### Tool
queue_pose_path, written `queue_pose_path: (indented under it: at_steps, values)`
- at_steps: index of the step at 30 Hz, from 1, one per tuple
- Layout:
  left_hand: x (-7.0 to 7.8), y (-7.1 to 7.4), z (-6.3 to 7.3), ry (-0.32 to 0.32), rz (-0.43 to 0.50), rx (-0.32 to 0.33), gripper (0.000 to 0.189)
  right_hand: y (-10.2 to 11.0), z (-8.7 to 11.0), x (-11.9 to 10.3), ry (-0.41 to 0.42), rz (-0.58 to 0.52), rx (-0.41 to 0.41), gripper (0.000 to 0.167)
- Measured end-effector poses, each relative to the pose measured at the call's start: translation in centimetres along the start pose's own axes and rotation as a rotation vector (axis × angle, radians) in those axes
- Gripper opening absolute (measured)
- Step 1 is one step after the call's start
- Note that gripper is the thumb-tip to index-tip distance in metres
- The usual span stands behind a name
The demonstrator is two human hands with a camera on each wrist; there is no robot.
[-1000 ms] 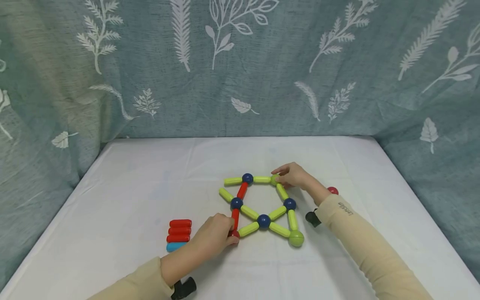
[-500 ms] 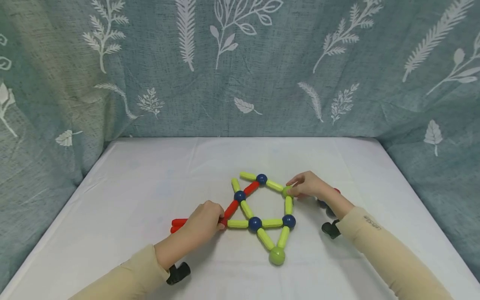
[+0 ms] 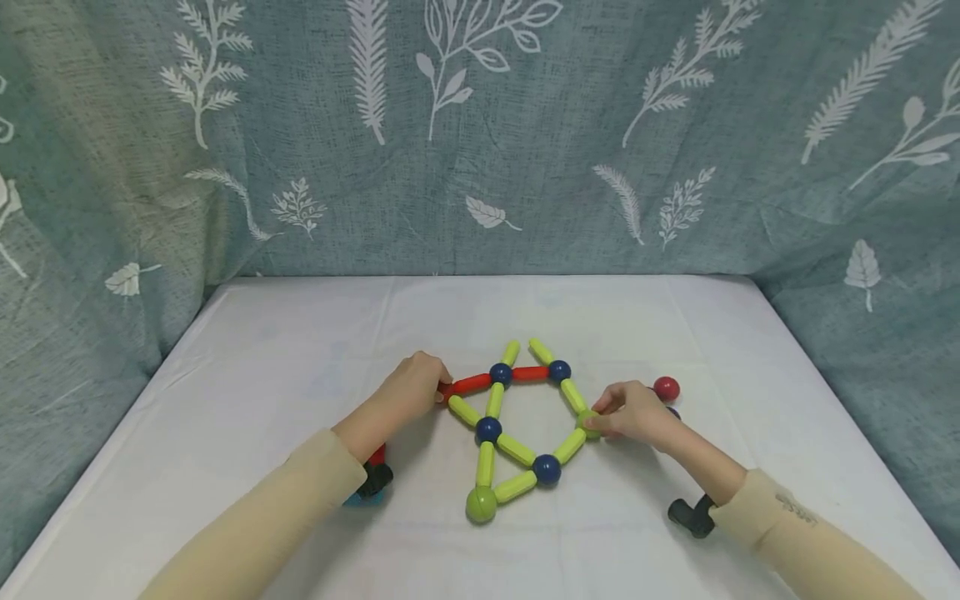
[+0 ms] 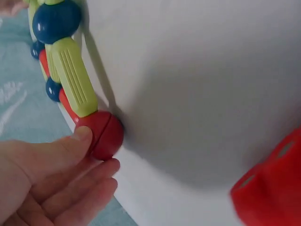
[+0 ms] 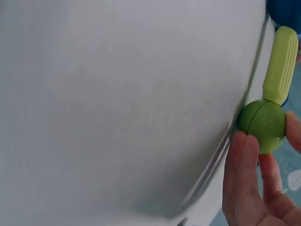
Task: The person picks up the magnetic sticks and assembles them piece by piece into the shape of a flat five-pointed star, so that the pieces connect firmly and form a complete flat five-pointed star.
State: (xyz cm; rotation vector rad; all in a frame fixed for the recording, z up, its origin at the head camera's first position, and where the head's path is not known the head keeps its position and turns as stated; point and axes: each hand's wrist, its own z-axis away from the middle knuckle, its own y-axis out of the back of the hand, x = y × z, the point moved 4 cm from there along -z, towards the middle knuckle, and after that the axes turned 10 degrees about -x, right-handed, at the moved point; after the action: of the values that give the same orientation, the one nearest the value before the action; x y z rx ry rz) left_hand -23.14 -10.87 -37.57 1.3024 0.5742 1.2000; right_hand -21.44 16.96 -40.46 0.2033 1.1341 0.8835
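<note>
A flat frame of magnetic rods and balls lies on the white table, with green rods [image 3: 516, 450], red rods [image 3: 531, 374] and several dark blue balls [image 3: 489, 431]. My left hand [image 3: 408, 387] pinches the red ball [image 4: 106, 136] at the frame's left corner between thumb and fingers. At the right corner, my right hand [image 3: 633, 412] pinches a green ball [image 5: 265, 123]. Another green ball [image 3: 482, 504] forms the corner nearest me. Two green rods [image 3: 540, 348] stick out from the far side, their outer ends free and leaning apart.
Beside the right wrist lies a loose red ball [image 3: 667, 388], with a dark blue ball [image 3: 673, 412] partly hidden by the hand. Under the left wrist show a red rod [image 3: 377, 456] and a blue rod [image 3: 363, 501], mostly covered. A patterned curtain [image 3: 480, 167] hangs behind the table.
The whole frame has turned clockwise on the table. My left hand has gone away from me with the red ball, my right hand rightward and nearer; the near green ball has swung left.
</note>
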Motion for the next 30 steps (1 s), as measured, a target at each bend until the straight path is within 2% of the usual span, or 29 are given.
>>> queue_pose_path:
  at_steps: [5,10,13,16,21,23,25,27,30]
  values:
    - [-0.4,0.5,-1.0,-0.009,0.003,-0.033,0.02,-0.5,0.3,0.0,0.027,0.004,-0.005,0.023]
    - [-0.6,0.6,-1.2,0.001,0.006,-0.062,0.021,-0.6,0.3,0.1,0.047,0.02,-0.013,0.022]
    - [-0.6,0.6,-1.3,0.008,0.013,-0.07,0.023,-0.1,0.4,0.0,0.095,0.069,-0.026,0.021]
    - [-0.5,0.5,-1.3,0.006,0.018,-0.07,0.024,1.2,0.7,0.0,0.195,0.121,-0.012,0.02]
    - [-0.6,0.4,-1.2,0.011,0.025,-0.06,0.023,4.9,1.6,1.0,0.327,0.125,0.112,0.027]
    - [-0.6,0.4,-1.2,0.014,0.02,-0.059,0.023,6.5,1.7,2.1,0.322,0.106,0.157,0.032]
    - [-0.6,0.4,-1.3,0.018,0.015,-0.061,0.024,7.6,1.7,3.5,0.298,0.068,0.169,0.036]
    - [-0.6,0.3,-1.3,0.021,0.009,-0.064,0.024,8.4,1.5,4.9,0.27,0.036,0.146,0.041]
    - [-0.6,0.3,-1.4,0.026,0.007,-0.065,0.024,8.9,1.0,6.6,0.235,-0.032,0.063,0.047]
